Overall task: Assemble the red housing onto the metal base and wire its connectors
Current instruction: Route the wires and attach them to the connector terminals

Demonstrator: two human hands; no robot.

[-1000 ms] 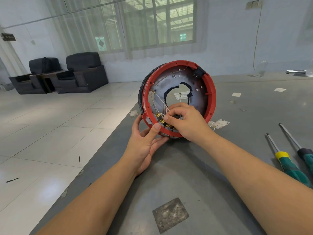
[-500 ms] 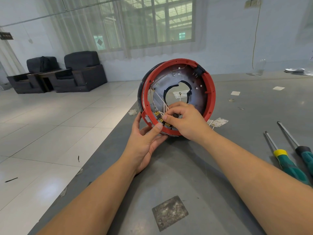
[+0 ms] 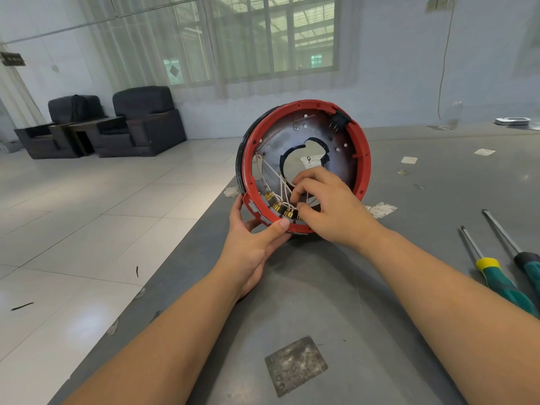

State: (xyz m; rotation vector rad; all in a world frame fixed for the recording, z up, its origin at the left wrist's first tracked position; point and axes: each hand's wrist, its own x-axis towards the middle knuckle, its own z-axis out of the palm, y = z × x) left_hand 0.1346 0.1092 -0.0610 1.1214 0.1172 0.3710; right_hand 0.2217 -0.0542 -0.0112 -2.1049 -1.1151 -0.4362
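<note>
Red housing already seated around metal base, assembly stood on edge near left edge of grey tabletop, open side toward camera. Mounting step judged done. Brass connectors lined along lower inner rim, several white wires already run to them; wiring judged partway, count of those left impossible to tell. Black switch block at upper rim, terminals looked bare.

Left hand gripped lower rim, thumb over front edge, fingers curled behind, steadying. Right hand reached inside, fingers curled and pinching at wires just beside rightmost visible connector; exact wire end hidden by fingers.

Two screwdrivers lay toward right edge, untouched, well apart from assembly. Paper scraps just behind assembly. Square worn patch near front edge.

Versus earlier frames: assembly in same spot and same tilt, left-hand grip unchanged. Right-hand fingers shifted slightly, index lifted and spread a little higher over wires, thumb kept low by connectors. Small camera drift only. No new connector visibly seated.
</note>
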